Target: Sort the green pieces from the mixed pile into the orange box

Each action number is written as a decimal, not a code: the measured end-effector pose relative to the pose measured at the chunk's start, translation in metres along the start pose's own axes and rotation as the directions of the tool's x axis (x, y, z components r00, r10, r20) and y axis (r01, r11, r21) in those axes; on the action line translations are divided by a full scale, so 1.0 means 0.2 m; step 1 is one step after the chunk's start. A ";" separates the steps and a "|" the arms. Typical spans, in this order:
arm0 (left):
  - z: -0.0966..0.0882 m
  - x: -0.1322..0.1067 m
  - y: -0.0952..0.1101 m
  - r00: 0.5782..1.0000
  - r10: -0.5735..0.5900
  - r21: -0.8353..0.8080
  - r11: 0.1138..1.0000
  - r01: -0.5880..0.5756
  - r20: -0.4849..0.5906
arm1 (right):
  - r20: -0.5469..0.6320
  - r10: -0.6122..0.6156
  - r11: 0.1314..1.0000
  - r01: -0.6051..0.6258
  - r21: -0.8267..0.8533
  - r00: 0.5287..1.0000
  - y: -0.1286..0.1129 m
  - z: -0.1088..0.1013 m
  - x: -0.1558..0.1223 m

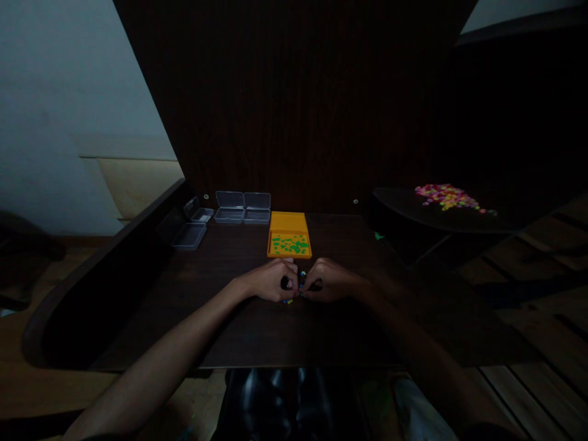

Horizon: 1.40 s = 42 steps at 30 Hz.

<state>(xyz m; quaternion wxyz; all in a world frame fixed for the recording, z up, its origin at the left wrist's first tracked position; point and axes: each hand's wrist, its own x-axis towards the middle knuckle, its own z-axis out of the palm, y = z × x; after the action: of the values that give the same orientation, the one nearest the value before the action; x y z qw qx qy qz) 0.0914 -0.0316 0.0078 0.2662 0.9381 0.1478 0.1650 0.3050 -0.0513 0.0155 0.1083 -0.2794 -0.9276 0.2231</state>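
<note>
My left hand (274, 280) and my right hand (331, 280) meet over the dark tabletop, thumbs and fingertips pinched close together. What they pinch is tiny and too dark to name. Small blue and yellow pieces (288, 301) lie just under my left hand, and a pale small piece (303, 273) shows between the two hands. Right behind the hands sits an open yellow box (289, 255) with its lid tipped back. Many small green pieces (298, 246) are scattered inside it.
Clear plastic cases with raised lids (242, 214) stand along the back left, with another open clear case (189, 236) nearer the left side wall. A heap of pink, red and yellow pieces (448, 196) lies on a dark raised surface at right. A green scrap (378, 236) is below it.
</note>
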 end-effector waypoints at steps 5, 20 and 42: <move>0.00 0.00 -0.01 1.000 -0.019 0.017 1.000 0.019 0.002 | 0.009 -0.016 0.999 0.017 -0.048 1.000 -0.01 0.00 0.00; 0.00 0.00 0.00 1.000 -0.019 -0.006 1.000 0.019 0.011 | -0.010 0.027 1.000 -0.027 -0.001 1.000 -0.02 -0.02 0.00; 0.00 0.00 0.00 0.999 -0.047 -0.013 0.999 0.047 -0.001 | -0.038 0.148 0.989 -0.148 0.018 0.988 0.02 0.00 0.02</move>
<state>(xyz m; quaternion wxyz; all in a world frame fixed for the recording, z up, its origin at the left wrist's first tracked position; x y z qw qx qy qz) 0.0920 -0.0323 0.0074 0.2760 0.9325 0.1688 0.1603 0.3031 -0.0460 0.0136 0.1117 -0.3510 -0.9003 0.2321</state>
